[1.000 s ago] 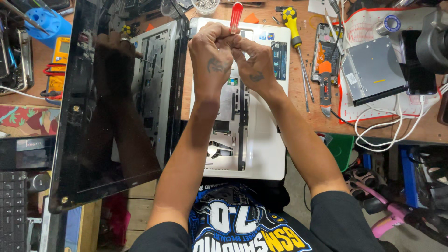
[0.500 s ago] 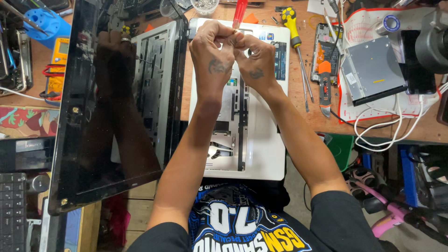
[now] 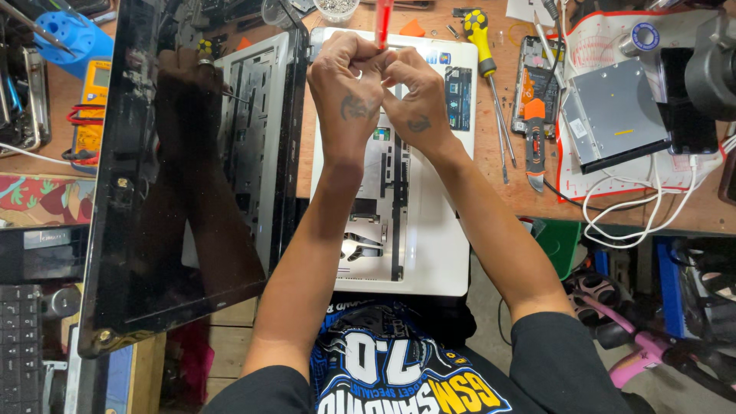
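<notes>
At the far left of the worktop, a blue round tool holder is seen, with a yellow multimeter just beside it. A black keyboard lies at the lower left edge.

Further right, a dark glossy laptop screen is stood open; both arms are reflected in it. A silver keyboard frame lies against the screen's right side.

At the centre, a white laptop base rests on the worktop, with its inner metal parts exposed along the middle. Above its far end, the left hand and the right hand are brought together, knuckles touching. The fingers of both hands are clenched around the lower end of a red-handled screwdriver, which is held upright between them over the top edge of the base. The tip is hidden by the fingers, so contact with the base cannot be told.

To the right of the base, a yellow-and-black screwdriver lies on the worktop, and an orange utility knife lies near it. Further right, a grey optical drive rests on a white mat with a red border. A white cable hangs over the worktop edge at the right.
</notes>
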